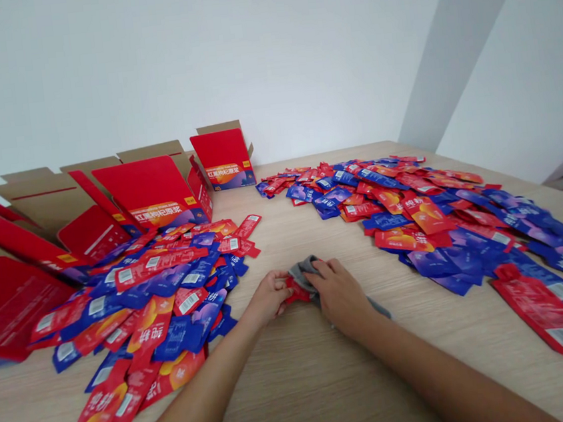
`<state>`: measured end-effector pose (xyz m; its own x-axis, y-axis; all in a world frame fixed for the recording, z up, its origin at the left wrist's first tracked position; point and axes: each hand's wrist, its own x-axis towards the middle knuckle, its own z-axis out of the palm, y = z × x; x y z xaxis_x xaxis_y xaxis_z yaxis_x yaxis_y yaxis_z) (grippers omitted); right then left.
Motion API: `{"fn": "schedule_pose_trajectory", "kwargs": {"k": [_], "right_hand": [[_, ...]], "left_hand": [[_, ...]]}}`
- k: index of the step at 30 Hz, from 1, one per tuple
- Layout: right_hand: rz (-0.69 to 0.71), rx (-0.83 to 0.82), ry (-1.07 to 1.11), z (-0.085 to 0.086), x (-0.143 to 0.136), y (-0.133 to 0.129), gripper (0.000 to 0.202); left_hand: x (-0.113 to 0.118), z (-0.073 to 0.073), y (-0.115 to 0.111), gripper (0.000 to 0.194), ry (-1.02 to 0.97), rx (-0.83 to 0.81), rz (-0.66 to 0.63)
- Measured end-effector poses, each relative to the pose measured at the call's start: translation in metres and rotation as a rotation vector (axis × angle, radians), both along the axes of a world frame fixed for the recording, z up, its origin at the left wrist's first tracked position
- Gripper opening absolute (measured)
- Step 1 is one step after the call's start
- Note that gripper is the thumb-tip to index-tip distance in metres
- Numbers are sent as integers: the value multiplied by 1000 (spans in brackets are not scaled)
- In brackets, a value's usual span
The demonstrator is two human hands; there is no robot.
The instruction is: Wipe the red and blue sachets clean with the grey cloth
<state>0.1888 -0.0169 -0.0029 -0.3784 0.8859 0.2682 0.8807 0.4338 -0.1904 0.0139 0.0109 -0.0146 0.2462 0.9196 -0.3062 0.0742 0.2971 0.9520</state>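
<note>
On the left of the counter [299, 383], open boxes [145, 185] stand in a row, red outside and tan inside, their flaps up. At the far end, to the right of the row, a far box [225, 158] also stands open against the pale wall [294, 48], its red front facing the camera, with an orange and purple band across its lower part.

In front of the boxes spreads the left pile [168, 283], red and blue pouches lying flat or tilted over one another, many with white barcodes showing. Some of its red pouches reach toward the near left edge of the view.

Right of that pile, near the middle, the left hand [270, 296] has a narrow grip, its fingers closed on the edge of a small red pouch [297, 292]. The pouch lies between the hands, partly covered by a grey cloth [301, 273]. The right hand [339, 293] holds the cloth against the pouch, its grip closed over both; one end of the cloth shows beyond the wrist.

Farther right, the right pile [412, 210] of red and blue pouches runs from the far middle to the right edge. At its near side lies a large red pouch [548, 310], barcode up.
</note>
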Motion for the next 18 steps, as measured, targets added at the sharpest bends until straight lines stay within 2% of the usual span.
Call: {"fn": "schedule_pose_trajectory", "kwargs": {"k": [3,7,9,14,18], "right_hand": [[75,-29,29,0,-10,-4,44],[-84,-48,-15,1,6,11,42],[-118,-45,-41,2,10,11,42],[31,-46,-4,4,-4,-1,44],[-57,-62,-6,1,6,11,44]], "left_hand": [[1,-1,1,40,3,8,-2],[-1,2,0,40,36,-16,-4],[-2,3,-1,39,32,-23,-2],[-1,0,1,38,-9,-12,10],[0,4,0,38,29,-41,26]]}}
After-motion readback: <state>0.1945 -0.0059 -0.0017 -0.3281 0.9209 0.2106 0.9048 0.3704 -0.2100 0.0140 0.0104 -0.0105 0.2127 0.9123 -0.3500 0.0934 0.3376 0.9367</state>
